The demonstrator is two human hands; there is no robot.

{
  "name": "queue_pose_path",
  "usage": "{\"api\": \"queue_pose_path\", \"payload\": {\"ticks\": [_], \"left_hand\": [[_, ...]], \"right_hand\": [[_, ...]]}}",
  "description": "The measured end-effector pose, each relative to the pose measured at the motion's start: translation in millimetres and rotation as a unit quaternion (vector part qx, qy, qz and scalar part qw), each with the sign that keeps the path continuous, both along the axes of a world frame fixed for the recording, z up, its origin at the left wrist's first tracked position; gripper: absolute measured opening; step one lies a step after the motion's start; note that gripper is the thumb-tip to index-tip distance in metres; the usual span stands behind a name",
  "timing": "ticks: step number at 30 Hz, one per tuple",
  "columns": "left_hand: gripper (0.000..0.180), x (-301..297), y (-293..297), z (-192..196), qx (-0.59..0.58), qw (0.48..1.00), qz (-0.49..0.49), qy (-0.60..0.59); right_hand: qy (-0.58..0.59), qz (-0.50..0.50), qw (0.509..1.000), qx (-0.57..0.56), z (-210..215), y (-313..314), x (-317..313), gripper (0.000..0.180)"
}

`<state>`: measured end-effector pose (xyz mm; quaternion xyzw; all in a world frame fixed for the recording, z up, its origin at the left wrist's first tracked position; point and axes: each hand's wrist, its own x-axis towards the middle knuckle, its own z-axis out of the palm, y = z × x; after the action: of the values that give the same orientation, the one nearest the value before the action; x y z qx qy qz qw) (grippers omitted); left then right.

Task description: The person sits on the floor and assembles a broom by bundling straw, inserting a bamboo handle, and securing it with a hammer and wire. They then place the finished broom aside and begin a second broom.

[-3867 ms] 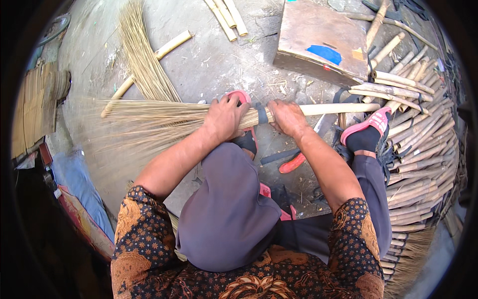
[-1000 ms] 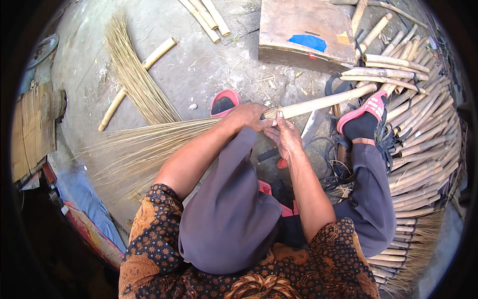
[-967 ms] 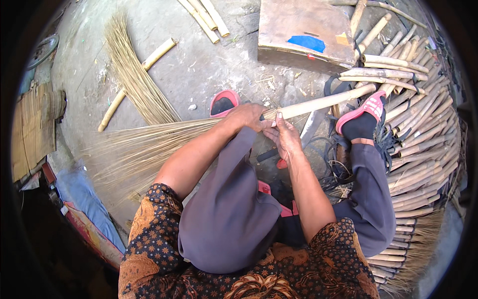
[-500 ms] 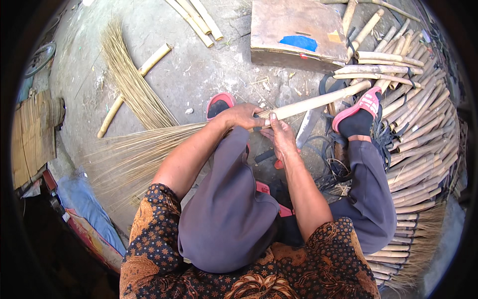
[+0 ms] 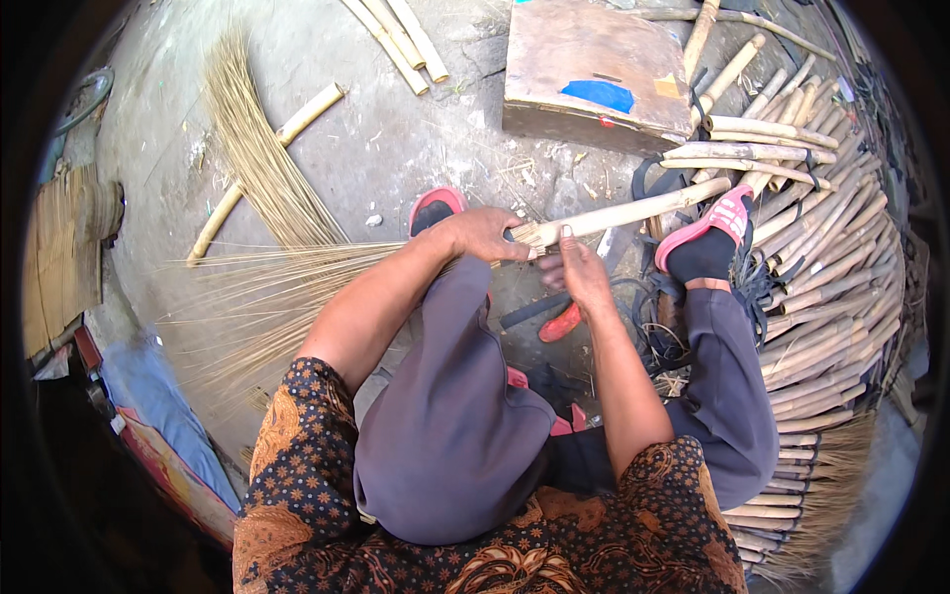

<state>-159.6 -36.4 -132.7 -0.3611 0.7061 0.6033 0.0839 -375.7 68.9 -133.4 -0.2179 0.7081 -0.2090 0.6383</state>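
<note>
My left hand (image 5: 485,234) is closed round a bundle of thin sticks (image 5: 287,287) where it meets the end of a bamboo pole (image 5: 643,208). The loose stick ends fan out to the left under my forearm. My right hand (image 5: 582,275) grips the pole just right of my left hand. Its thumb lies along the pole; the fingers below are partly blurred. The pole's far end reaches my right shoe (image 5: 717,220). Below my right hand lies a knife with a red handle (image 5: 561,323), its blade partly hidden by my hand. A dark strap (image 5: 522,314) lies beside it.
A wooden box (image 5: 594,69) stands ahead. Many bamboo-handled brooms (image 5: 831,307) are stacked along the right, with black strips (image 5: 661,322) near my foot. Another stick bundle (image 5: 262,148) rests across a bamboo pole (image 5: 216,223) at left. Several poles (image 5: 396,40) lie farther off.
My right hand has shifted slightly right and down along the pole, away from my left hand. The pole's far end has dropped a little. The knife's red handle shows more fully.
</note>
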Motion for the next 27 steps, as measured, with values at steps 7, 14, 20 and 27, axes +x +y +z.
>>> {"api": "queue_pose_path", "payload": {"ticks": [7, 14, 20, 27], "left_hand": [[0.059, -8.3, 1.9, -0.4, -0.058, 0.994, -0.074, -0.054], [0.07, -2.0, -8.0, -5.0, 0.031, 0.999, -0.025, -0.034], [0.075, 8.0, 2.3, -3.7, 0.048, 0.997, -0.055, -0.031], [0.088, 5.2, -6.5, -10.3, 0.036, 0.994, -0.014, 0.107]], "right_hand": [[0.364, 0.342, 0.788, -0.36, 48.3, -14.9, -15.7, 0.053], [0.278, 0.592, 0.672, -0.347, 45.5, -50.3, 5.5, 0.094], [0.23, 0.599, 0.699, -0.315, 37.3, -65.6, 5.4, 0.101], [0.254, 0.594, 0.67, -0.365, 36.4, -52.2, 21.8, 0.098]]}}
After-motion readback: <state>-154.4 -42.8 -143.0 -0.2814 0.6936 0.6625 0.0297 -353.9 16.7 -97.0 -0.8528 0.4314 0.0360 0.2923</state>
